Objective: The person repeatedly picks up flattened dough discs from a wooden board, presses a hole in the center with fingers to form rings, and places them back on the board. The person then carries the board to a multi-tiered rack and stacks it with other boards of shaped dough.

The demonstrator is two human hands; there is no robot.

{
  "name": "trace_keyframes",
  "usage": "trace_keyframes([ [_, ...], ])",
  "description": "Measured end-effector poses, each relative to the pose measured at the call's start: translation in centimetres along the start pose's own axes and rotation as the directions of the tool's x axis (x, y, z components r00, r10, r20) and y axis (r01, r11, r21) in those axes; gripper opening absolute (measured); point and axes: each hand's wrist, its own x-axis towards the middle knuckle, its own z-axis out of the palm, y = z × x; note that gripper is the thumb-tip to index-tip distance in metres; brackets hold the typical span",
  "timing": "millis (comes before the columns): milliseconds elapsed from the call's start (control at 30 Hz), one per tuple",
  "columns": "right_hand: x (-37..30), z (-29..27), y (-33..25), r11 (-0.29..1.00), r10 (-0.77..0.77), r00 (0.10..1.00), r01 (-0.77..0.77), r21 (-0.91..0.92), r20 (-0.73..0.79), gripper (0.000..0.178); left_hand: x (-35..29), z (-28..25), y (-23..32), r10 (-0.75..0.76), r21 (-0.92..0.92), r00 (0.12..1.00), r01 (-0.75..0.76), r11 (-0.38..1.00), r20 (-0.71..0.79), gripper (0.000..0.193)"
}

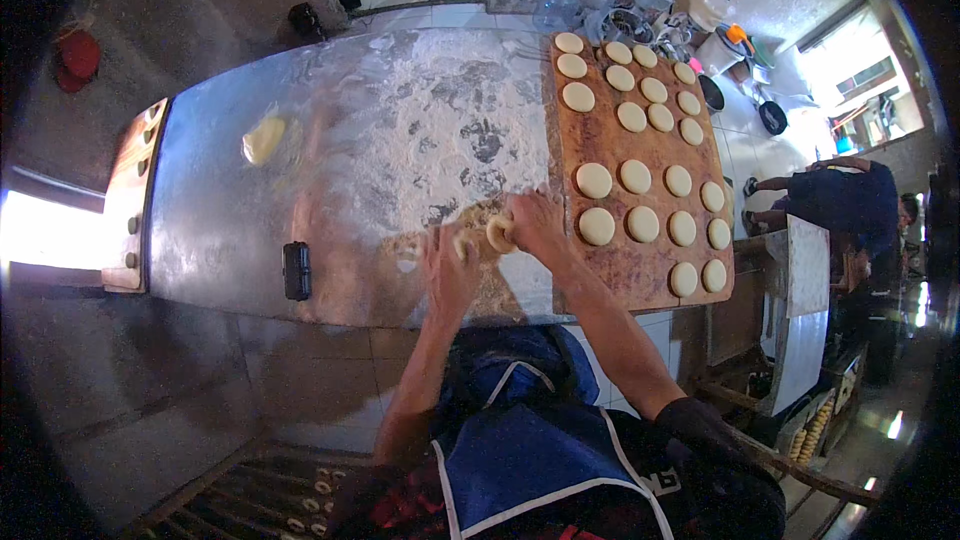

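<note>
A flour-dusted metal bench point(230, 210) is seen from above in a tiled workroom. At its near edge, the left hand point(447, 265) and the right hand point(533, 223) are held close together, each closed on a small piece of dough: one ring-shaped piece point(499, 233) is gripped by the right hand, another piece point(464, 242) is pinched by the left. Just right of the hands, a wooden board point(610, 265) is laid on the bench, covered with rows of flat dough rounds point(594, 180). A yellowish dough lump point(263, 139) and a small black box point(297, 270) are set well apart to the left. Another person point(845, 202) is seen beyond the board.
</note>
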Motion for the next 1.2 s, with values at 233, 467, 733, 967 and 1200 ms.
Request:
trace_keyframes([
  [233,-5.1,-2.9,0.5,0.413,0.143,0.990,-0.050,0.909,-0.011,0.039,0.1,1.7,2.7,0.047,-0.664,0.984,0.080,0.743,0.171,0.038],
  [467,-8.4,-4.6,-1.7,0.762,0.372,0.881,-0.110,0.639,-0.292,0.051,0.9,1.8,5.2,0.105,-0.550,0.891,0.177,0.816,0.443,0.031],
  [733,-9.7,-2.8,-0.7,0.172,0.258,0.954,0.108,0.979,-0.151,0.059,0.6,2.4,6.9,0.265,-0.876,0.873,0.296,0.381,0.411,0.036],
  [967,-7.3,-3.4,0.6,0.631,0.440,0.767,0.107,0.768,-0.468,0.044,1.2,2.4,8.2,0.332,-0.864,0.806,0.398,0.308,0.489,0.044],
  [1200,-8.0,-7.4,1.7,0.340,0.505,0.847,-0.014,0.940,-0.169,0.057,2.9,7.0,10.5,0.265,-0.713,0.962,-0.142,0.686,0.063,0.038],
])
